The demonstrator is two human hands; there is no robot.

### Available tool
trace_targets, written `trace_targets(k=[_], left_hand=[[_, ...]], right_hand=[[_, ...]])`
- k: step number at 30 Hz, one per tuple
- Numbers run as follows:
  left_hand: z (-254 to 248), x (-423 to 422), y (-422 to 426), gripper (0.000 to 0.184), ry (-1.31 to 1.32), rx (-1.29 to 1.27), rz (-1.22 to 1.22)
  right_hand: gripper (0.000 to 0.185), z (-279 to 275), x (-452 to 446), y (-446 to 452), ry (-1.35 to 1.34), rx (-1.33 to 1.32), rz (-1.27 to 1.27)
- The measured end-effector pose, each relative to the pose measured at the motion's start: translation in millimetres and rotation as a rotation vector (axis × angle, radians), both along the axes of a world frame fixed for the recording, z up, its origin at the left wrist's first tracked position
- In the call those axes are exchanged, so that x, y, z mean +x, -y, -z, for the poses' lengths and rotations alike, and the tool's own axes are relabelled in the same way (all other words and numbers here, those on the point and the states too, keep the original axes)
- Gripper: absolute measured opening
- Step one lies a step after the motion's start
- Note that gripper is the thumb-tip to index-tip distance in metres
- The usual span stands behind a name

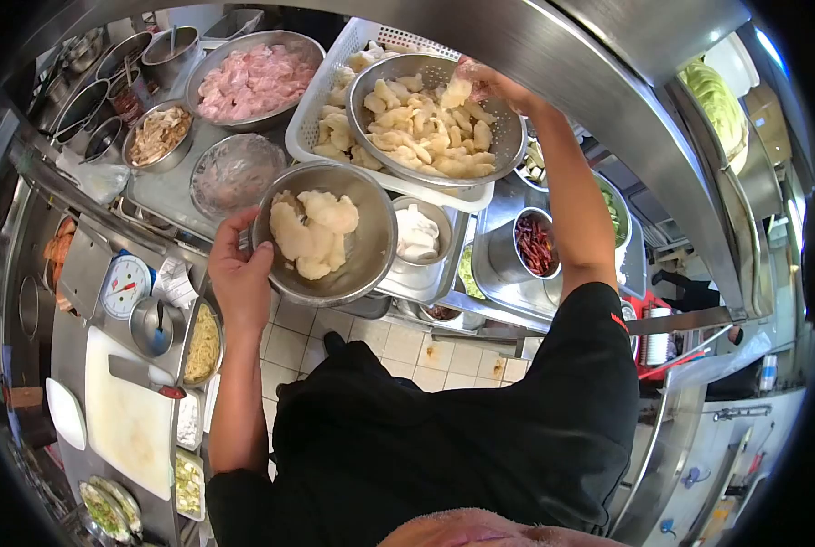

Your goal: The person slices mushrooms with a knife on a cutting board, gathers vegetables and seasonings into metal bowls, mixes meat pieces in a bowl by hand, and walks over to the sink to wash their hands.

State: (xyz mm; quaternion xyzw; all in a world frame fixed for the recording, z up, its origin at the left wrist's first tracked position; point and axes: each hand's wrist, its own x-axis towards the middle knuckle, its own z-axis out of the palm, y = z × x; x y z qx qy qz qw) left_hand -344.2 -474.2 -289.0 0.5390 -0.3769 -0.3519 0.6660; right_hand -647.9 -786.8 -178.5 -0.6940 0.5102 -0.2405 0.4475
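Note:
My left hand [240, 260] grips the rim of a steel bowl [376, 232], thumb on the inside, and holds it tilted. Inside lie several pale, coated-looking food pieces [321, 232]. At the far right rim of a perforated steel colander [509, 137], my right hand [491, 84] has its fingers closed around a pale food piece [456, 92]. Many similar pieces [425, 132] fill the colander. It rests on a white plastic basket [302, 137] holding more of them. Part of my right hand is hidden by the steel shelf edge.
Raw pink meat [257, 80] fills a large bowl behind. Dried red chillies [535, 244] stand in a metal container at right. On the left are a dial scale [126, 285], a cutting board [120, 410] and a cleaver [129, 368]. A steel shelf [535, 55] overhangs at upper right.

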Motion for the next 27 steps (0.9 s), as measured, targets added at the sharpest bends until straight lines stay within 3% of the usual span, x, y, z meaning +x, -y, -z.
trace_targets(k=[2, 5, 8, 12, 16, 20, 23, 27], left_hand=[[-1, -2, 2, 0.045, 0.004, 0.022, 0.008], [5, -4, 3, 0.046, 0.023, 0.07, -0.041], [15, -6, 6, 0.048, 0.095, 0.069, -0.071], [20, -8, 4, 0.051, -0.021, 0.084, -0.067], [15, -7, 0, 0.054, -0.094, 0.048, -0.05], [16, -12, -1, 0.048, -0.127, -0.013, -0.094], [17, -15, -2, 0.048, -0.16, -0.006, -0.1], [18, -16, -2, 0.048, -0.198, -0.031, -0.111]], right_hand=[[0.035, 3, 3, -3, 0.141, 0.103, -0.159], [0.032, -24, 46, -72, 0.081, -0.173, -0.188], [0.034, -33, 76, -113, 0.01, -0.229, -0.344], [0.041, -25, 101, -142, 0.053, -0.11, -0.614], [0.041, -9, 117, -164, -0.01, -0.146, -0.668], [0.051, 16, 133, -179, -0.264, -0.253, -0.703], [0.056, 25, 134, -193, -0.316, -0.547, -0.651], [0.061, 38, 134, -190, -0.16, -0.699, -0.693]])
